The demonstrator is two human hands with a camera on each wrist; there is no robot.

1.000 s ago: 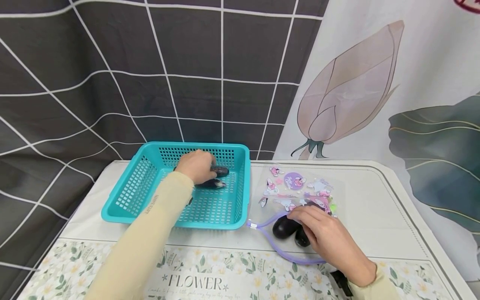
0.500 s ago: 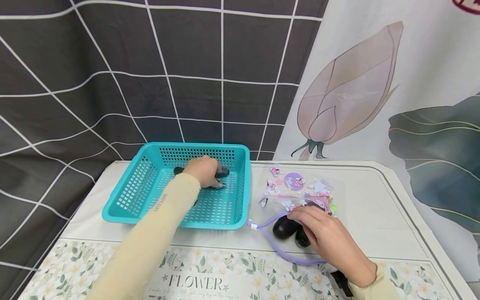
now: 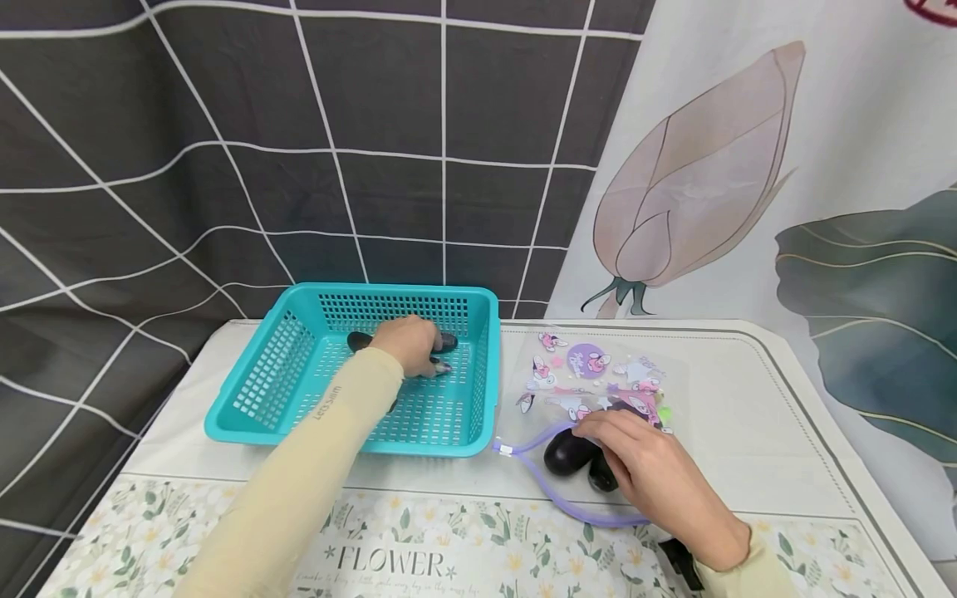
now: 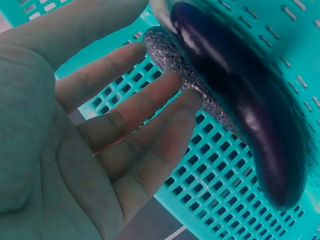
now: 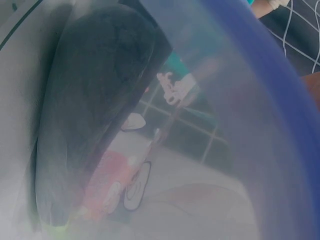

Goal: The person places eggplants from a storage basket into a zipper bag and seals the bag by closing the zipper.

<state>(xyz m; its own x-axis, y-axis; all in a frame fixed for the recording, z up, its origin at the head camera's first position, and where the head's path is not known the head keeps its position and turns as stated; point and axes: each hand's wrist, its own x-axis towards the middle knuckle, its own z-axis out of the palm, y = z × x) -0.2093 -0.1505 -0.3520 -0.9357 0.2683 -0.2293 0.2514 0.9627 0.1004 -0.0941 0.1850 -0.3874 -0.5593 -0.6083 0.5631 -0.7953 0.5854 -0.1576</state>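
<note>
My left hand point(image 3: 407, 342) reaches into the turquoise basket point(image 3: 299, 430). Its fingers are extended in the left wrist view, their tips at a dark, bumpy-skinned long vegetable point(image 4: 172, 57). Beside that lies a glossy purple eggplant point(image 4: 250, 107), near the thumb, whose tip is hidden. To the right, my right hand point(image 3: 658, 469) holds the upper edge of a clear zip bag point(image 3: 523, 378) with a purple zip rim and cartoon prints. The bag's mouth gapes towards me. Inside it are dark eggplants point(image 3: 570, 453), partly covered by the hand; a dark eggplant point(image 5: 95, 90) also fills the right wrist view.
A white zip slider point(image 3: 506, 450) sits at the bag's left corner, close to the basket's right wall. The table cover point(image 3: 748, 415) has a flower-printed strip point(image 3: 419, 519) along the front. A dark gridded curtain point(image 3: 389, 191) hangs behind the basket.
My left hand has shifted a little right and down over the vegetables in the basket, settling there over the last half second. My right hand and the bag have stayed put.
</note>
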